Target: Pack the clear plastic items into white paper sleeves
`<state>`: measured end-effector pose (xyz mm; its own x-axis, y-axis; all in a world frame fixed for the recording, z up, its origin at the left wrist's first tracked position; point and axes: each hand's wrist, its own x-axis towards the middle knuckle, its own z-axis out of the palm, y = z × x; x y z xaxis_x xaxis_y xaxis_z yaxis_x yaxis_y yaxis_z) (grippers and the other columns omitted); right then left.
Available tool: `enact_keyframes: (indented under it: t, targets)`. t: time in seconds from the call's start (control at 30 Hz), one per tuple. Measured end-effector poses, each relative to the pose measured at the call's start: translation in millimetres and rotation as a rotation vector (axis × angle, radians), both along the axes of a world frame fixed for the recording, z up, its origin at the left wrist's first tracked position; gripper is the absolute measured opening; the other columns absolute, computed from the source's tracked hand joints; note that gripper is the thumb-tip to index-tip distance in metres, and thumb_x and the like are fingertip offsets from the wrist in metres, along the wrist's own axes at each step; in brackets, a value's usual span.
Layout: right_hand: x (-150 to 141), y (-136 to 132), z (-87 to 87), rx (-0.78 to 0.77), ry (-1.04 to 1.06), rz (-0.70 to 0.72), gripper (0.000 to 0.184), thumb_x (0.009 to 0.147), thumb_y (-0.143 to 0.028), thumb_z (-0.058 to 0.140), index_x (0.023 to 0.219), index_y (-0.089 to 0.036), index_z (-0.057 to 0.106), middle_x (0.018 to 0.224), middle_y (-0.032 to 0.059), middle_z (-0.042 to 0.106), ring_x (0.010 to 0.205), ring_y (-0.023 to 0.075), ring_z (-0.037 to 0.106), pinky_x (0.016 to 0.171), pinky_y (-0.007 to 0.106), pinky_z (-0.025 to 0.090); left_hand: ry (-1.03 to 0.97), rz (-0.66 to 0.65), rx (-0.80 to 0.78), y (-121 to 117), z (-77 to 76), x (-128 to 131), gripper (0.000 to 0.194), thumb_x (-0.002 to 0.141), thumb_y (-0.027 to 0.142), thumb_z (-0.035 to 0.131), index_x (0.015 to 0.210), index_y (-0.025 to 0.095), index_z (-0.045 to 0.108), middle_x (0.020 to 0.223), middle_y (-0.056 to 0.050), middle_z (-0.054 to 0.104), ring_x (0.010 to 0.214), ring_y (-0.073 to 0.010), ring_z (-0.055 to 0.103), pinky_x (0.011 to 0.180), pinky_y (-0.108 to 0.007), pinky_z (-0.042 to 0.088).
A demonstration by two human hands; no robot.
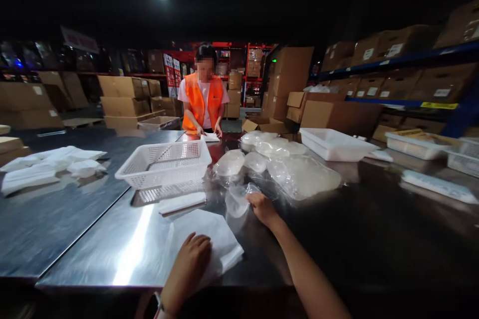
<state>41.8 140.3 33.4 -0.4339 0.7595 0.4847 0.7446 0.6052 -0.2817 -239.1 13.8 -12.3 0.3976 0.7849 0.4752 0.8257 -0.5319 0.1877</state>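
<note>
My right hand (261, 208) pinches the edge of a clear, rounded plastic piece shaped like a bowl (236, 202), held low over the steel table. My left hand (195, 251) lies with its palm down on a white sheet or flat bag (200, 224), fingers resting on it and slightly bent. Just beyond that sheet is a folded white bundle (182, 203). Past my right hand lie several clear plastic bags (303, 174) filled with similar pale, rounded pieces; some of their film is crumpled.
A white perforated basket (164, 162) stands ahead on the steel table (101, 254). White folded bundles (56, 164) lie left; a white tub (335, 144) stands right. Across the table, a person in an orange vest (204, 102) handles something white. Cardboard boxes (123, 97) are stacked behind.
</note>
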Motion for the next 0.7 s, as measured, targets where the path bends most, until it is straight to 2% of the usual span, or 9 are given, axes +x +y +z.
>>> enact_keyframes:
  t: [0.07,0.13,0.23,0.33,0.37,0.47,0.53,0.63,0.7]
  targets:
    - [-6,2,-3.1,0.068,0.002,0.056,0.042,0.085,0.003,0.040,0.096,-0.018,0.074,0.105,0.0080,0.076,0.112,0.0195,0.066,0.108,0.041,0.043,-0.008,0.082,0.096,-2,0.9,-4,0.028,0.091,0.009,0.043,0.087,0.021,0.067,0.084,-0.004,0.073,0.079,-0.0217,0.069,0.077,-0.035,0.055]
    - [-14,4,-7.7,0.111,-0.018,0.138,0.042,0.090,0.001,0.039,0.096,-0.021,0.074,0.107,0.0064,0.076,0.118,0.0188,0.064,0.114,0.045,0.037,0.025,0.136,0.126,-5,3.2,-6,0.032,0.091,0.006,0.040,0.092,0.021,0.069,0.077,-0.003,0.072,0.070,-0.0213,0.068,0.065,-0.032,0.053]
    - [-27,5,-15.9,0.139,-0.062,0.243,0.036,0.094,-0.004,0.042,0.092,-0.021,0.074,0.104,0.0049,0.076,0.115,0.0185,0.065,0.113,0.045,0.039,0.100,0.101,0.116,-10,2.0,-8,0.044,0.086,-0.003,0.037,0.100,0.022,0.070,0.091,-0.004,0.076,0.078,-0.0196,0.070,0.070,-0.030,0.052]
    - [-35,7,-21.9,0.167,-0.085,0.254,0.034,0.095,-0.006,0.042,0.094,-0.019,0.074,0.107,0.0075,0.076,0.115,0.0200,0.066,0.112,0.045,0.041,0.156,0.110,0.087,-10,-11.8,-11,0.044,0.082,-0.005,0.041,0.092,0.023,0.073,0.101,-0.004,0.076,0.088,-0.0214,0.070,0.075,-0.032,0.053]
    - [-37,8,-23.0,0.178,-0.093,0.250,0.035,0.095,-0.005,0.041,0.095,-0.019,0.073,0.108,0.0081,0.076,0.115,0.0206,0.065,0.112,0.045,0.041,0.164,0.110,0.085,-9,-18.6,-13,0.044,0.081,-0.005,0.043,0.094,0.024,0.074,0.101,-0.004,0.077,0.088,-0.0219,0.070,0.076,-0.032,0.053]
    - [-35,10,-24.4,0.188,-0.137,0.260,0.040,0.086,0.002,0.041,0.098,-0.019,0.073,0.106,0.0065,0.076,0.114,0.0199,0.066,0.111,0.042,0.043,0.152,0.068,0.104,-4,-37.7,-22,0.057,0.078,-0.005,0.045,0.117,0.027,0.071,0.112,-0.005,0.076,0.094,-0.0211,0.071,0.076,-0.029,0.054]
    - [-32,8,-24.6,0.180,-0.182,0.275,0.040,0.079,0.001,0.045,0.101,-0.019,0.072,0.107,0.0055,0.076,0.113,0.0193,0.066,0.111,0.041,0.043,0.126,0.003,0.136,-3,-44.2,-28,0.063,0.077,-0.005,0.045,0.127,0.027,0.066,0.122,-0.005,0.073,0.099,-0.0190,0.071,0.079,-0.025,0.056]
    - [-34,4,-24.6,0.165,-0.236,0.266,0.037,0.075,-0.010,0.060,0.110,-0.018,0.069,0.114,0.0081,0.073,0.113,0.0231,0.064,0.112,0.045,0.040,0.054,-0.037,0.236,-10,-40.3,-34,0.060,0.077,-0.005,0.042,0.123,0.024,0.069,0.127,-0.006,0.070,0.105,-0.0167,0.070,0.086,-0.020,0.056]
    - [-40,2,-23.7,0.185,-0.262,0.171,0.034,0.075,-0.016,0.066,0.109,-0.017,0.069,0.112,0.0091,0.073,0.107,0.0236,0.066,0.105,0.041,0.045,0.009,-0.007,0.262,-19,-29.2,-36,0.055,0.079,-0.005,0.037,0.111,0.022,0.073,0.124,-0.006,0.072,0.107,-0.0154,0.069,0.091,-0.020,0.055]
